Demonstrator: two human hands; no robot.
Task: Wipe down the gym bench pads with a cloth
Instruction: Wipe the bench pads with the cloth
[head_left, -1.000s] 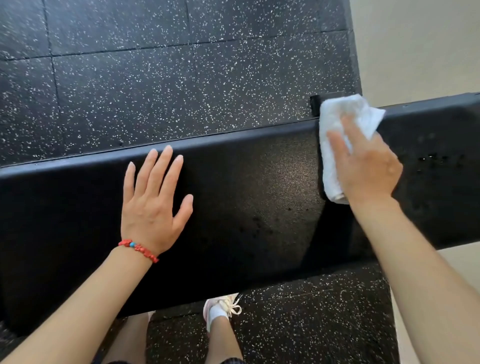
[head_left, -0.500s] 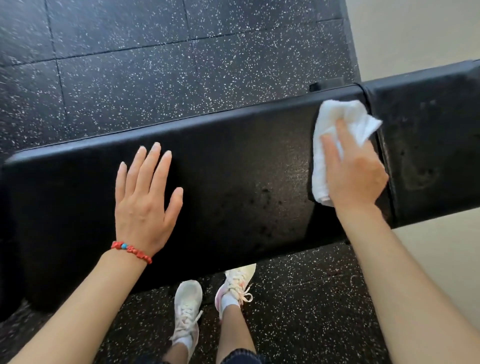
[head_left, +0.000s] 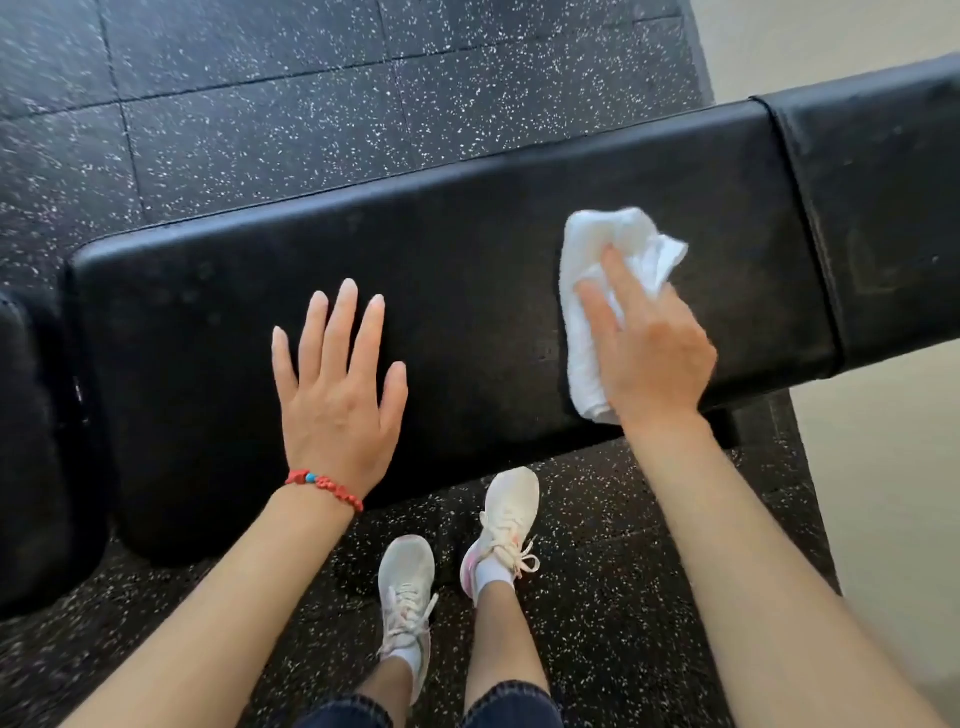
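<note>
A long black bench pad (head_left: 467, 291) runs across the view from left to right. My left hand (head_left: 337, 395) rests flat on it with fingers spread, a red bead bracelet on the wrist. My right hand (head_left: 649, 348) presses a folded white cloth (head_left: 597, 260) onto the pad's right part, fingers lying straight over it. A second black pad (head_left: 883, 218) adjoins at the right, past a narrow gap. Another black pad (head_left: 31, 441) shows at the left edge.
Black speckled rubber floor tiles (head_left: 311, 114) surround the bench. My two feet in white sneakers (head_left: 410, 587) stand on the floor just in front of the pad. A pale floor area (head_left: 883, 493) lies to the right.
My right hand slid the cloth leftward and toward me, away from the gap between the pads. The view shifted, so the pad's left end shows. My left hand stayed flat.
</note>
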